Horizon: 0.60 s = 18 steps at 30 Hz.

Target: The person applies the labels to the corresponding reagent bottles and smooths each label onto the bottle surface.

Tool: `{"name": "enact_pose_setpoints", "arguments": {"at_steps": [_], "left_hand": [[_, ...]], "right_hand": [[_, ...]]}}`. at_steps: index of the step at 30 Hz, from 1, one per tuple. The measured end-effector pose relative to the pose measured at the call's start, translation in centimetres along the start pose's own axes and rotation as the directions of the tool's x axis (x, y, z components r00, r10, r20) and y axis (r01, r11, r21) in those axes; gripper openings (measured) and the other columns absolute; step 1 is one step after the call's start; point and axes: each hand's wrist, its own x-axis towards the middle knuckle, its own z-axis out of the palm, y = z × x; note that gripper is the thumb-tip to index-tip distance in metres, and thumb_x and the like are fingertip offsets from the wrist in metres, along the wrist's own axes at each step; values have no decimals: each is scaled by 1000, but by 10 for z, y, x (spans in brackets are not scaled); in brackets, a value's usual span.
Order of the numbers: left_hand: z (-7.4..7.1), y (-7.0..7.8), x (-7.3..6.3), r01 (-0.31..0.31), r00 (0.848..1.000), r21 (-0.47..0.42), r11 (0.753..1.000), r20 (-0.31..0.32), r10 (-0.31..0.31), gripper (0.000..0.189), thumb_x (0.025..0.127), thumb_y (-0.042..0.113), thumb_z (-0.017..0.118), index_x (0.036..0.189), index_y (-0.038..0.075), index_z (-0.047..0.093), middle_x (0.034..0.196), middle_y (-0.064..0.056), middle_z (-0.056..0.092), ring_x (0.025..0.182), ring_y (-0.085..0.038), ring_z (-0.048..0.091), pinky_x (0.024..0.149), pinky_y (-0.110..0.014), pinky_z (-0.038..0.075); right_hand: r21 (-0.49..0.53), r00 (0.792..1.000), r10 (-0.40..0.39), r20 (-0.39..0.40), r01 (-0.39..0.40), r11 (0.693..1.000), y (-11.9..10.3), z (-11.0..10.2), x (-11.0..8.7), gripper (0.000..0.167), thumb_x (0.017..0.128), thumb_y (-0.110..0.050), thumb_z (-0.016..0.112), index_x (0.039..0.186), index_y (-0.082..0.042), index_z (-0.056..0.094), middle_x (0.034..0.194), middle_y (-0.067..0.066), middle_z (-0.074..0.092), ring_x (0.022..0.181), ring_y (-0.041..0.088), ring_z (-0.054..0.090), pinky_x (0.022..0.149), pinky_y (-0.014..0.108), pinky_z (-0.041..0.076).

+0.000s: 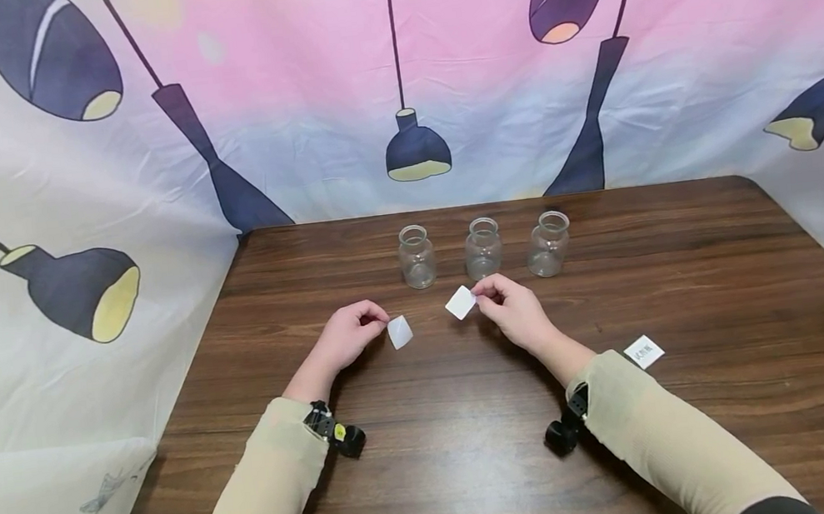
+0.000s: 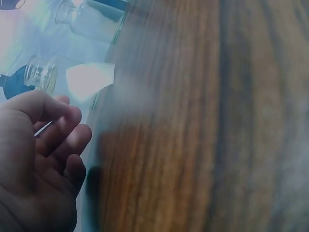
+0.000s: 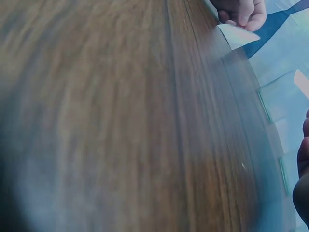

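Note:
My left hand (image 1: 345, 335) pinches a small white paper label (image 1: 401, 332) by its edge, between thumb and fingertips. To its right, my right hand (image 1: 516, 311) pinches another white paper label (image 1: 460, 303) at one corner. Both labels are held apart from each other, in front of the glass jars. In the right wrist view the left hand (image 3: 241, 10) and its label (image 3: 237, 37) show at the top, while only part of the right hand (image 3: 303, 164) appears at the right edge. The left wrist view shows the thumb and fingers of the left hand (image 2: 43, 159).
Three clear glass jars without lids, left (image 1: 418, 263), middle (image 1: 483, 254) and right (image 1: 549, 249), stand in a row toward the back of the wooden table (image 1: 435, 472). A third white label (image 1: 644, 351) with printed characters lies beside the right forearm. A patterned cloth (image 1: 341, 155) hangs behind.

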Motion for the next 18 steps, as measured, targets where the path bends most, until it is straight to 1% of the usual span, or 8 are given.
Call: {"name": "enact_pose_setpoints", "arguments": {"at_steps": [3, 5, 7, 11, 15, 18], "left_hand": [[-2, 1, -1, 33, 999, -15, 999, -24, -33, 9, 85, 6, 61, 91, 7, 68, 90, -4, 66, 80, -18, 54, 72, -31, 44], [-3, 2, 0, 48, 998, -51, 998, -42, -50, 10, 86, 7, 61, 93, 6, 68, 89, -4, 66, 79, -18, 54, 70, -31, 44], [-3, 4, 0, 49, 996, -96, 994, -63, -55, 10, 86, 7, 62, 95, 5, 68, 89, -5, 65, 78, -18, 54, 68, -30, 44], [-1, 7, 1, 18, 995, -160, 987, -90, -33, 13, 87, 7, 64, 98, 2, 68, 91, -8, 66, 78, -19, 54, 68, -31, 44], [2, 9, 1, -14, 996, -178, 984, -85, -1, 16, 86, 7, 65, 100, 1, 67, 95, -10, 67, 81, -19, 55, 72, -31, 44], [5, 10, 2, -35, 997, -185, 982, -80, 21, 17, 85, 7, 66, 101, 1, 67, 95, -10, 67, 83, -18, 56, 73, -31, 45]], "right_hand": [[5, 1000, 6, -1, -6, 1000, -3, 3, 2, 12, 86, -6, 61, 98, -7, 65, 86, 5, 65, 75, 17, 53, 67, 28, 43], [1, 1000, 9, -2, -9, 1000, -3, 4, 3, 13, 87, -6, 61, 98, -7, 65, 87, 5, 65, 75, 17, 53, 67, 28, 43], [-7, 1000, 11, -4, -11, 1000, -3, 6, 4, 13, 87, -6, 60, 98, -8, 66, 86, 5, 65, 75, 17, 53, 67, 28, 43], [-19, 1000, 16, -6, -16, 1000, -5, 9, 6, 13, 86, -6, 60, 96, -8, 68, 85, 4, 65, 73, 16, 52, 65, 28, 43], [-22, 999, 32, 4, -32, 999, -7, 13, 9, 14, 85, -8, 60, 96, -8, 68, 83, 4, 65, 71, 16, 52, 64, 29, 43], [-26, 999, 40, 11, -40, 999, -9, 16, 11, 15, 85, -10, 59, 96, -7, 69, 82, 4, 64, 71, 17, 52, 64, 29, 42]]}}
